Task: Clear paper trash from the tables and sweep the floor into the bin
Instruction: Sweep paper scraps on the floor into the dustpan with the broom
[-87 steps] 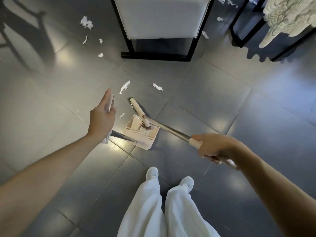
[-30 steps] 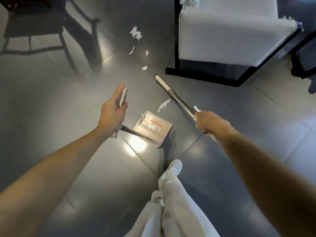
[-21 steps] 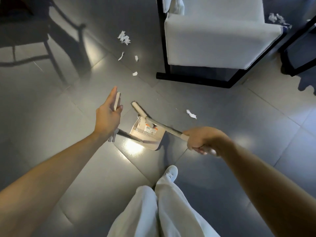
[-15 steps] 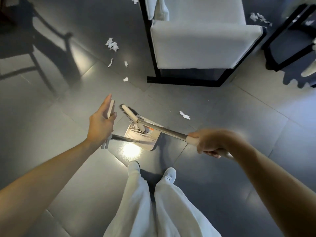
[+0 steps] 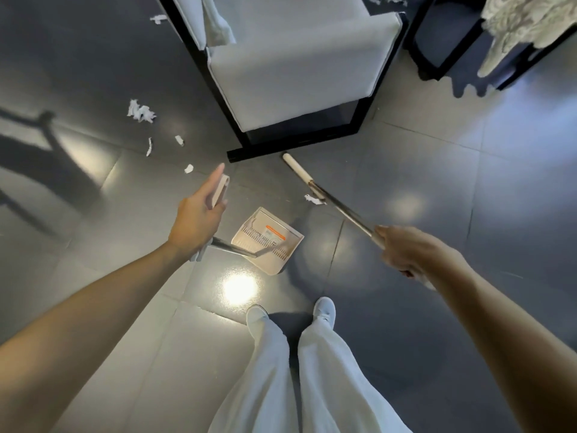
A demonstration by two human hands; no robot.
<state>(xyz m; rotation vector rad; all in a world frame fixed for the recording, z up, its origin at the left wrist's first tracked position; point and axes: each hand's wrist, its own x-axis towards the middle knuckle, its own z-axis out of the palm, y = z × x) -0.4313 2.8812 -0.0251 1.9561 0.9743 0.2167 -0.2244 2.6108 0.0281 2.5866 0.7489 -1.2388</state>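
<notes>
The beige dustpan point(image 5: 268, 242) is set on the grey tiled floor point(image 5: 437, 182). An orange-striped label is seen on its inner face; whether any paper lies in it cannot be told. The dustpan handle point(image 5: 221, 189) is grasped by the left hand point(image 5: 196, 220), with the forefinger laid straight along the grip. The broom point(image 5: 331, 200) is clenched at its pole in the right hand point(image 5: 406, 251), and its head is set near the black base of the white armchair point(image 5: 299, 67). One paper scrap point(image 5: 313, 200) lies just beside the broom's neck. Further scraps point(image 5: 140, 110) are scattered left of the armchair.

One head camera looks steeply down (wide-angle) at the floor point(image 5: 437, 170) below.
</notes>
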